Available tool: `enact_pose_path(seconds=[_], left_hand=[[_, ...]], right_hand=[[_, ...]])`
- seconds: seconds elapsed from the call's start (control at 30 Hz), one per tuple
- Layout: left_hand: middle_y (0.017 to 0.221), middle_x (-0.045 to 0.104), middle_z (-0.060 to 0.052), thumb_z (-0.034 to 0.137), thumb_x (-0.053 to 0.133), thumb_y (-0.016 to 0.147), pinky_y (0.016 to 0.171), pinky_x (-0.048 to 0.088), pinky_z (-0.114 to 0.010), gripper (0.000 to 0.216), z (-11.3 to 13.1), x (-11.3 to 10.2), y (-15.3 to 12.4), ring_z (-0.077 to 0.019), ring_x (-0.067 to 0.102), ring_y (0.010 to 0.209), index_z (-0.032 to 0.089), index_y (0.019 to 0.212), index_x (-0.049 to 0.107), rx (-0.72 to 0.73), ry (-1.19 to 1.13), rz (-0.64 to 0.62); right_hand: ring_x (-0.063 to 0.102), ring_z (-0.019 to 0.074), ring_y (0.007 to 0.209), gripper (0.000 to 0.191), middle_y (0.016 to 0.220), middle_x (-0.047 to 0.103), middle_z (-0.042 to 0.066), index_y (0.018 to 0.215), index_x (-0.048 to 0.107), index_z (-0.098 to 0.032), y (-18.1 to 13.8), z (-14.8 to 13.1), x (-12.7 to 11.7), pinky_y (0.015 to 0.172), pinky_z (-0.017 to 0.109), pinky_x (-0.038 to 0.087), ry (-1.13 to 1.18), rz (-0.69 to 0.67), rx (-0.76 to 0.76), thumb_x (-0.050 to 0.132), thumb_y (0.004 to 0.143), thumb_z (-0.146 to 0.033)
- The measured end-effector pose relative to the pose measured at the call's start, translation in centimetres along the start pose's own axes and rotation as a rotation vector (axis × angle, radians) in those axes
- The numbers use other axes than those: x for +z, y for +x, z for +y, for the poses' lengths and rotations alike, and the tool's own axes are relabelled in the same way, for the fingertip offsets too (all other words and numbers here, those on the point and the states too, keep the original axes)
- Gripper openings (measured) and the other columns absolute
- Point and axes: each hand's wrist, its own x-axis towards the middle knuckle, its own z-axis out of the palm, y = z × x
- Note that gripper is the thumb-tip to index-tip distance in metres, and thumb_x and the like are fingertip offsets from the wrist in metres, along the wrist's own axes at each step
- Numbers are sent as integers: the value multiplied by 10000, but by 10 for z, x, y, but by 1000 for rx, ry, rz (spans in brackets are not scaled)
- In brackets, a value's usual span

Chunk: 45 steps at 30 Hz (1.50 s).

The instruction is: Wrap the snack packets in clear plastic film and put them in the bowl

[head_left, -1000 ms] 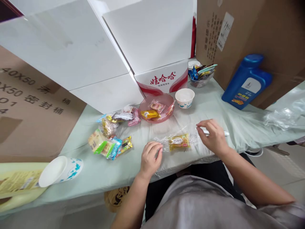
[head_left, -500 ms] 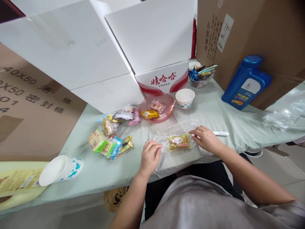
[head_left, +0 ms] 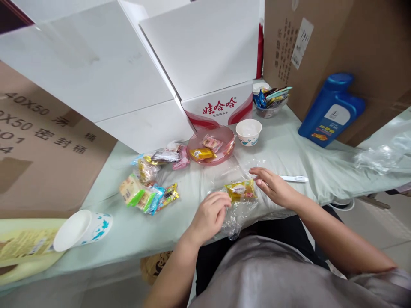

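Yellow packet (head_left: 240, 191) in the head view lies on clear film (head_left: 236, 219) near the front edge of the counter (head_left: 135, 233); the left hand (head_left: 210, 215) curls at its left end, fingers bent near the thumb, any hold impossible to tell; the right hand (head_left: 275, 188), by its right end, has fingers extended, slightly parted from the thumb.

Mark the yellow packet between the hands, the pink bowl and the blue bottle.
Yellow packet (head_left: 240, 190), head view: middle of its wrapper.
Pink bowl (head_left: 196, 140), head view: bare inner wall.
Blue bottle (head_left: 335, 114), head view: white label.
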Motion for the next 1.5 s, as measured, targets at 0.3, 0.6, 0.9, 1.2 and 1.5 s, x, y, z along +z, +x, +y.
enact_pose_path(seconds=[0.3, 0.6, 0.9, 1.2, 1.5], left_hand=[[1300, 586, -109, 139, 673, 760, 1042, 430, -517, 569, -29, 45, 35, -288, 531, 1210, 224, 1300, 516, -128, 200, -105], [1201, 625, -89, 203, 640, 818, 988, 475, -417, 478, -46, -13, 58, -240, 588, 1113, 214, 1281, 520, -98, 170, 336], [1271, 571, -127, 280, 587, 857, 1063, 406, -449, 337, -85, -34, 86, -264, 523, 1216, 162, 1172, 605, -84, 287, 385], [821, 649, -46, 255, 605, 871, 788, 514, -337, 64, -33, -10, 2, -184, 611, 847, 198, 876, 634, 56, -87, 118], [1387, 532, -100, 123, 632, 781, 1081, 415, -508, 329, -34, 11, -77, -301, 426, 1359, 233, 1089, 599, -25, 163, -213]], right_hand=[[648, 195, 706, 312, 761, 700, 63, 974, 628, -188, -8, 4, -5, 619, 259, 373, -334, -379, 265, 392, 995, -391], [653, 200, 698, 180, 762, 705, 36, 1041, 594, -197, -14, 22, 16, 596, 266, 349, -398, -227, 307, 531, 919, -313], [653, 197, 723, 233, 784, 704, 33, 1097, 592, -186, -24, 28, 20, 617, 269, 368, -357, -197, 282, 513, 923, -320], [651, 208, 772, 410, 853, 699, 61, 1231, 566, -174, -38, 28, -2, 692, 300, 449, -118, -289, 134, 470, 952, -459], [638, 214, 911, 304, 981, 663, 84, 1188, 619, -216, -59, 26, -10, 810, 351, 501, -44, -298, 0, 577, 894, -282]])
